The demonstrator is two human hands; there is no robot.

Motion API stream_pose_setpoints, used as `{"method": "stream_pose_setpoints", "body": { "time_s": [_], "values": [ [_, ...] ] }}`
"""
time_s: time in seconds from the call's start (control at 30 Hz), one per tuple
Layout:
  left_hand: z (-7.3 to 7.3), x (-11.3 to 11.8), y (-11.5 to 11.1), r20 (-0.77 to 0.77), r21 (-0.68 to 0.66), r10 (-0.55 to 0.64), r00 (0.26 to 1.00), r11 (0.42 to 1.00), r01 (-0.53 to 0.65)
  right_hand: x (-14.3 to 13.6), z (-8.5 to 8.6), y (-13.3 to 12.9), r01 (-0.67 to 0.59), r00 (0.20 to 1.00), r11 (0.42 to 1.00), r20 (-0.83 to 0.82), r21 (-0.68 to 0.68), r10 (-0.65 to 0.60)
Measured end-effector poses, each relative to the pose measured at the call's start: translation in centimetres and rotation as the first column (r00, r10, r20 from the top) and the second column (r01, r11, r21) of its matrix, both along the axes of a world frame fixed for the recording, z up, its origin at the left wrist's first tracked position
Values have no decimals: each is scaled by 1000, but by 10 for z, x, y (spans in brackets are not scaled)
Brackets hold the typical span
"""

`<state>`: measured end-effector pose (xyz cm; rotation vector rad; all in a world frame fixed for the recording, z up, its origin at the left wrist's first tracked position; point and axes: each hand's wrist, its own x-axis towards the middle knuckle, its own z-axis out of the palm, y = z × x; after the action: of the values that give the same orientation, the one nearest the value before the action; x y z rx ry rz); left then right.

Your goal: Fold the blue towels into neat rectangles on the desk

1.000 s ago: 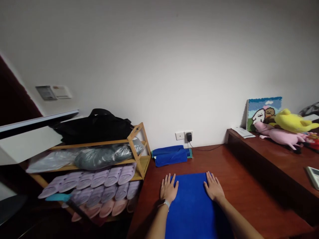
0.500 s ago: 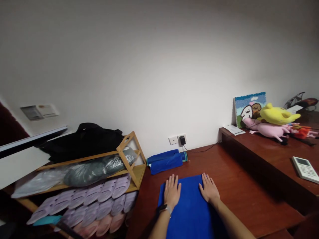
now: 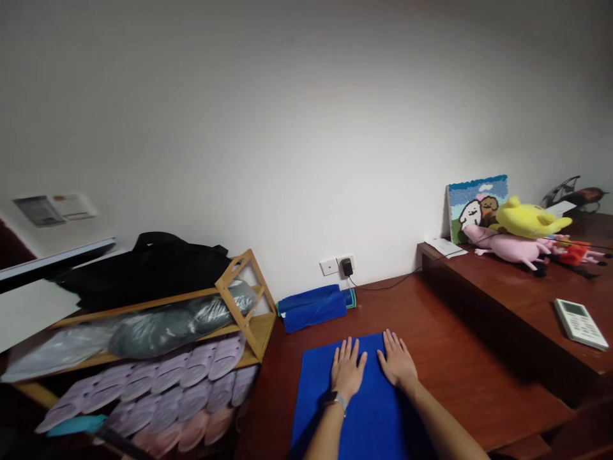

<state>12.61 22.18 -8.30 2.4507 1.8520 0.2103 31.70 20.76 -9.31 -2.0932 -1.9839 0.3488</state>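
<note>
Your left hand [image 3: 347, 374] lies flat on the blue cloth [image 3: 313, 380], fingers slightly spread and thumb out wide, with fabric showing on both sides of it and a narrow strip beyond the fingertips. Your right hand [image 3: 400, 367] is flat too, its fingers a little apart — they sit at the cloth's far right corner, along its edge. The cloth is spread under your palms on the reddish-brown tabletop [image 3: 469, 377], near the folded blue cloths [image 3: 316, 310] by the wall [image 3: 287, 128].
</note>
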Motion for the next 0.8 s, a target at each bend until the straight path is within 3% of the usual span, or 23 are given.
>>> {"method": "stream_pose_setpoints", "body": {
  "time_s": [0.2,0.3,0.6,0.8],
  "values": [
    [-3,-104,2,-55,-15,185,981,983,-186,1,-7,1,7,1000,1000,11,4,-7],
    [-11,-132,-3,-36,18,218,975,976,-218,2,-12,2,9,1000,1000,30,9,-9],
    [-17,-132,-17,-13,48,215,976,976,-214,2,-15,3,-3,996,999,86,-40,7],
    [-9,-135,-18,-9,9,227,974,974,-227,4,-13,1,-25,996,999,79,-43,28]
  ]
}}
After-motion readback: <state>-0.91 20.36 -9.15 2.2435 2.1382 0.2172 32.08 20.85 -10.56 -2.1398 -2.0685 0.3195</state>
